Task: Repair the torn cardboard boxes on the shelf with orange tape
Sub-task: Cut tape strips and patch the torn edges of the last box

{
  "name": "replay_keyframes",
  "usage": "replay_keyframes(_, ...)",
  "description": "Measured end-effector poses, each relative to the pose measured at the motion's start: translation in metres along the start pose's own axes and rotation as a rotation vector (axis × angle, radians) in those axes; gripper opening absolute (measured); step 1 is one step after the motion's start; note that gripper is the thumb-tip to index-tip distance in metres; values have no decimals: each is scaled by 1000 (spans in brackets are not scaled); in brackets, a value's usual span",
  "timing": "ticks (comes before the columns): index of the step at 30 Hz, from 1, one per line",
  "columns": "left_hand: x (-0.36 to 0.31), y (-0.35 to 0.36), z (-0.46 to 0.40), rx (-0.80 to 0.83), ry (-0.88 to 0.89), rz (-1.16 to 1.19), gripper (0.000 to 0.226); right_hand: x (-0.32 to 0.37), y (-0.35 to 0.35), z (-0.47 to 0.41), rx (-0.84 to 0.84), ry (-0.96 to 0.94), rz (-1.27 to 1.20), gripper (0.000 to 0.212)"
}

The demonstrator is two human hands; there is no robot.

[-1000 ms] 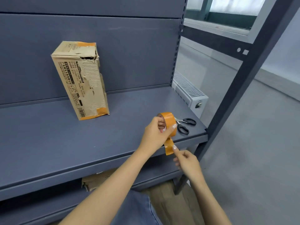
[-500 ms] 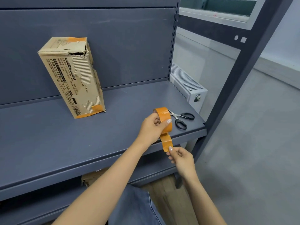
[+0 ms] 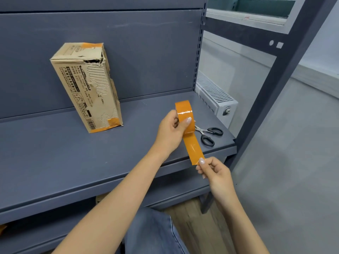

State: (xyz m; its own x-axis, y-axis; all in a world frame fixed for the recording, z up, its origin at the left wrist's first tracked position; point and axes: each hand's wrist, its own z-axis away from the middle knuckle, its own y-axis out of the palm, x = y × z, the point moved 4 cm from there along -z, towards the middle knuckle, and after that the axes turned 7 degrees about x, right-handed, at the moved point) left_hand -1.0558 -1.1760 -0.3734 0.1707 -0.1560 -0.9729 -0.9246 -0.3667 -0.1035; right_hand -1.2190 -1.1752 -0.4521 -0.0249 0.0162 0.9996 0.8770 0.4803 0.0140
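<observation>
A torn cardboard box [image 3: 88, 85] stands tilted on the grey shelf [image 3: 73, 153], leaning on the back panel. Its top front corner is ripped open, and orange tape patches show at its top and bottom. My left hand [image 3: 172, 131] grips the orange tape roll [image 3: 183, 111] above the shelf's right part. A strip of tape [image 3: 193, 147] runs down from the roll. My right hand [image 3: 213, 170] pinches the strip's free end just in front of the shelf edge.
Black-handled scissors [image 3: 209, 133] lie on the shelf's right end, just behind the tape. A dark upright post [image 3: 271, 99] stands to the right, with a white radiator [image 3: 214, 96] behind it. More cardboard [image 3: 100, 198] peeks from the lower shelf.
My right hand has pulled the tape's end down and to the right, so the free strip is longer. The roll stays in my left hand. The view has shifted a little.
</observation>
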Motion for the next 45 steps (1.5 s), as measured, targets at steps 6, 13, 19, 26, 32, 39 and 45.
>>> replay_keyframes(6,5,-32,-19,-127,127,-250,7,41,-6,37,173,-122,-30,23)
replay_keyframes(13,35,-34,-11,-10,-182,110,13,7,-25,53,165,17,79,22)
replay_keyframes(19,16,-31,-18,60,-84,-124,13,-9,-25,63,166,38,80,25)
replay_keyframes(26,64,-12,-8,4,-70,-513,20,-9,-26,69,147,34,51,27)
replay_keyframes(32,73,-7,-1,35,43,-699,20,-24,-34,69,99,132,-8,23)
replay_keyframes(39,70,-2,3,106,96,-882,18,-44,-35,73,57,208,-17,24)
replay_keyframes(45,56,-8,34,-115,29,-499,35,-45,-35,72,40,234,-2,23)
